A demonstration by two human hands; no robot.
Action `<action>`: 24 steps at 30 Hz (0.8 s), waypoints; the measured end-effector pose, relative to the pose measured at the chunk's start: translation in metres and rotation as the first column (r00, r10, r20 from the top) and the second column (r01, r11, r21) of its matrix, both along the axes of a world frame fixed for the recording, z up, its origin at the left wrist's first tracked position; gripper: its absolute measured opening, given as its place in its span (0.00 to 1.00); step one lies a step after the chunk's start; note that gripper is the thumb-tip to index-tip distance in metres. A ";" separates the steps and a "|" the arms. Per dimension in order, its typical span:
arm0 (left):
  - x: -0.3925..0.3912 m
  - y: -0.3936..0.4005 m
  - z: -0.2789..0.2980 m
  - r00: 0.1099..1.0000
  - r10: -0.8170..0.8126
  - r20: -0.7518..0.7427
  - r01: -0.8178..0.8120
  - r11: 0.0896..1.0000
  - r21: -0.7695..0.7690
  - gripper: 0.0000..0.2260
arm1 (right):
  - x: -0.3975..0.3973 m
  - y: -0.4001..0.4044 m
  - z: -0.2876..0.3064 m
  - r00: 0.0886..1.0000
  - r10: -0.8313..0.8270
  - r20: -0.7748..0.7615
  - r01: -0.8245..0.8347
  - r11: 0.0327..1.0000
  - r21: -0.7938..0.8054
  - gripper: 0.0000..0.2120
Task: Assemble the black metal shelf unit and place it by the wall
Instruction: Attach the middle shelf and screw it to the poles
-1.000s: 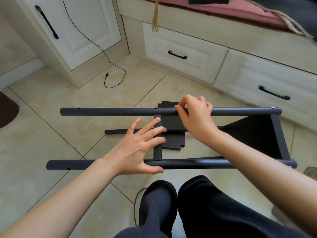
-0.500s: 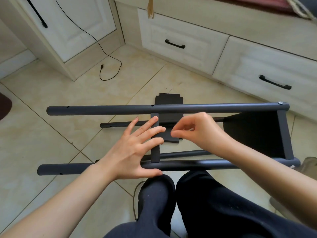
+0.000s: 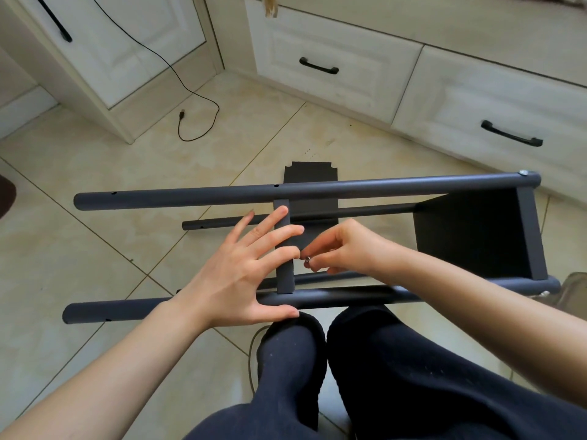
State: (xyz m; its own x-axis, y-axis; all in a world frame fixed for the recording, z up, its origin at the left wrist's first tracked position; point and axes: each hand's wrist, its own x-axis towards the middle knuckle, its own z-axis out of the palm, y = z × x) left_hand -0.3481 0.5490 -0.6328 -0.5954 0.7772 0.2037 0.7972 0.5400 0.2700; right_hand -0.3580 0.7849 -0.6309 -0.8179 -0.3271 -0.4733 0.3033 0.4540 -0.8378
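Observation:
The black metal shelf frame lies on its side over the tiled floor. Its far tube [image 3: 349,188] and near tube [image 3: 349,296] run left to right, joined by a fixed shelf panel [image 3: 470,236] at the right end. A middle shelf panel [image 3: 283,211] stands edge-on between the tubes. My left hand [image 3: 244,268] lies flat with spread fingers on that panel's edge, thumb along the near tube. My right hand [image 3: 343,249] pinches a small silver screw [image 3: 307,258] beside the panel, between the tubes.
White cabinet with black-handled drawers [image 3: 318,65] runs along the back. A black cable [image 3: 197,122] lies on the floor at the back left. My legs in dark trousers [image 3: 365,376] sit under the near tube. A clear bag edge [image 3: 571,290] shows at the right.
My right hand left the far tube, came down between the tubes and now pinches a small screw by the middle panel. My left hand stays pressed on the panel.

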 end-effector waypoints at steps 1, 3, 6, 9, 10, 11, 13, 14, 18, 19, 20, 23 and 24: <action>0.000 0.000 0.000 1.000 -0.005 0.012 0.005 1.000 0.007 0.31 | -0.001 -0.001 -0.001 1.000 0.007 0.013 -0.007 1.000 -0.008 0.07; -0.001 0.000 0.001 0.999 -0.014 0.037 0.014 1.000 0.013 0.31 | -0.002 -0.003 -0.004 0.999 0.030 0.028 -0.029 0.999 -0.029 0.06; -0.005 -0.001 0.002 0.999 -0.013 0.051 0.013 1.000 0.016 0.30 | -0.002 -0.005 -0.010 0.998 0.051 0.037 -0.049 0.997 -0.053 0.08; -0.006 -0.001 0.001 0.998 -0.025 0.057 0.024 0.999 0.031 0.30 | -0.003 -0.003 -0.016 0.998 0.028 0.054 -0.021 0.993 -0.118 0.07; -0.006 -0.001 0.001 0.998 -0.033 0.057 0.031 0.999 0.037 0.29 | -0.003 -0.002 -0.017 0.998 0.026 0.056 -0.018 0.989 -0.144 0.07; -0.006 -0.001 0.000 0.998 -0.039 0.057 0.037 0.998 0.040 0.29 | -0.003 -0.001 -0.019 0.998 0.036 0.058 -0.026 0.986 -0.164 0.07; -0.006 -0.001 -0.001 0.997 -0.046 0.066 0.043 0.998 0.037 0.29 | -0.004 0.000 -0.022 0.994 0.082 0.069 -0.068 0.981 -0.184 0.07; -0.007 -0.001 -0.001 0.996 -0.046 0.071 0.043 0.998 0.034 0.29 | -0.004 -0.001 -0.023 0.991 0.109 0.078 -0.093 0.978 -0.189 0.07; -0.011 0.000 -0.001 0.997 -0.046 0.068 0.045 0.999 0.026 0.29 | -0.013 -0.008 -0.022 0.981 0.179 0.081 -0.159 0.966 -0.204 0.06; -0.012 0.000 -0.001 0.997 -0.046 0.068 0.044 0.999 0.027 0.29 | -0.016 -0.010 -0.021 0.978 0.192 0.085 -0.171 0.963 -0.206 0.06; -0.012 0.000 -0.001 0.997 -0.044 0.069 0.042 0.999 0.028 0.29 | -0.019 -0.013 -0.021 0.974 0.207 0.090 -0.185 0.961 -0.207 0.05; -0.012 0.001 -0.001 0.997 -0.040 0.070 0.039 0.999 0.024 0.30 | -0.027 -0.020 -0.023 0.961 0.242 0.131 -0.209 0.952 -0.226 0.03; -0.012 0.001 -0.001 0.997 -0.038 0.069 0.037 0.999 0.024 0.30 | -0.028 -0.022 -0.025 0.954 0.253 0.159 -0.211 0.947 -0.243 0.02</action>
